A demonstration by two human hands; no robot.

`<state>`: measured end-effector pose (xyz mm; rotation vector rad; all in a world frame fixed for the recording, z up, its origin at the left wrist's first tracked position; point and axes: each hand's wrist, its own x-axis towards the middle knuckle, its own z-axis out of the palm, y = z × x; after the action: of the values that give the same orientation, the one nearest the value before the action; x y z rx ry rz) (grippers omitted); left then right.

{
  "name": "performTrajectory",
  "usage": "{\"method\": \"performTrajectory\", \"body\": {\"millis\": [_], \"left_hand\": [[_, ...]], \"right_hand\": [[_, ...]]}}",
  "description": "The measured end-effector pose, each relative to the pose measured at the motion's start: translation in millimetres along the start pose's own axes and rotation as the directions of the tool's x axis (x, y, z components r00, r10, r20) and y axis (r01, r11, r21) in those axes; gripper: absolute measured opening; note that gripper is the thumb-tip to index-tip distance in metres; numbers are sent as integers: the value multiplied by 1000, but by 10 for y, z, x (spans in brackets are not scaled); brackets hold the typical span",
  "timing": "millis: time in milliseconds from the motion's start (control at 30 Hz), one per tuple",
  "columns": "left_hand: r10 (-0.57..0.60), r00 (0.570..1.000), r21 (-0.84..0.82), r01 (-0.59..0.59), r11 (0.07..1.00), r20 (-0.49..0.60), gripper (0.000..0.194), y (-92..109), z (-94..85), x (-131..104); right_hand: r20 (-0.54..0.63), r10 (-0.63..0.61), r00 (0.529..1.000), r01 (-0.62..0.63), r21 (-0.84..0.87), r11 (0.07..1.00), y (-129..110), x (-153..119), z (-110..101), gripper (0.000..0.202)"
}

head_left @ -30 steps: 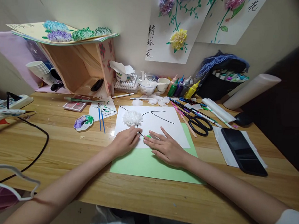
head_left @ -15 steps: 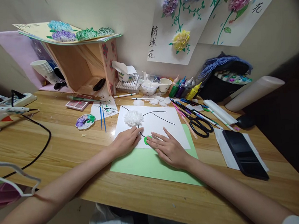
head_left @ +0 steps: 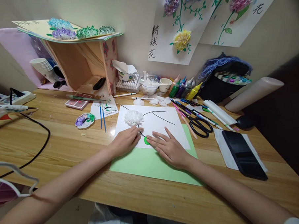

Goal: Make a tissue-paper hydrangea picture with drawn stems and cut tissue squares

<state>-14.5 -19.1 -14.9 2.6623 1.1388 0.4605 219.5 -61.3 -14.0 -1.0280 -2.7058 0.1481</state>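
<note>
A white sheet of paper [head_left: 165, 137] lies on a light green sheet [head_left: 142, 165]. On the white sheet sit a fluffy white paper flower [head_left: 133, 117] and thin black drawn lines; one curves down to a small green leaf-like piece [head_left: 146, 141]. My right hand [head_left: 169, 147] rests on the paper with fingers spread, its fingertips touching the green piece. Just below the flower, my left hand [head_left: 126, 140] lies on the paper's left side, fingers loosely extended near the black stem line. Neither hand holds anything.
To the right are black scissors [head_left: 201, 127], pens and a phone [head_left: 244, 154]. A paint palette [head_left: 84, 120] and two blue brushes [head_left: 104, 119] lie left. Farther left is a glue gun [head_left: 8, 110] with a cord. Paint bottles [head_left: 180, 87] and a box [head_left: 80, 62] stand behind.
The fingers of my right hand have shifted very slightly right, showing more of the green piece. My left hand stays in place.
</note>
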Motion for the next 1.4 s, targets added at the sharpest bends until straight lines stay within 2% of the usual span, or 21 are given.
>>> {"method": "performTrajectory", "body": {"millis": [67,200,400,500,900,1067,1133,1200,1267,1333,1400], "left_hand": [[2,1000,-12,-2,1000,0,30,-2,1,0],[0,1000,-18,0,1000,12,29,7,-11,9],[6,1000,-18,-6,1000,19,27,21,-26,22],[-3,1000,-3,3,1000,20,27,19,-21,21],[-16,999,-24,17,1000,29,26,23,-32,20],[-22,1000,-59,23,998,12,27,27,-26,-22],[-17,1000,-86,17,996,6,27,39,-67,-18],[-17,1000,-105,19,994,19,26,68,-163,49],[-20,999,-95,16,995,-39,23,119,-327,218],[-14,992,-52,7,999,-126,22,170,-551,512],[-45,974,27,52,998,-221,25,171,-790,929]], "right_hand": [[-7,-15,1000,14,-16,1000,7,-3,1,46],[69,-52,996,52,-3,999,10,19,-8,50],[128,-21,992,15,48,999,6,61,-12,48],[123,-22,992,17,41,999,15,42,-1,54],[70,-17,997,13,59,998,7,-32,-30,49],[67,-8,998,6,29,1000,-47,-52,-41,56],[38,-22,999,22,9,1000,13,-33,-76,58],[-82,17,996,-18,-20,1000,186,39,-196,59],[-262,142,954,-153,-22,988,469,173,-448,58],[-426,268,864,-288,18,957,822,361,-812,53],[-521,373,768,-402,62,913,1192,589,-1206,46]]}}
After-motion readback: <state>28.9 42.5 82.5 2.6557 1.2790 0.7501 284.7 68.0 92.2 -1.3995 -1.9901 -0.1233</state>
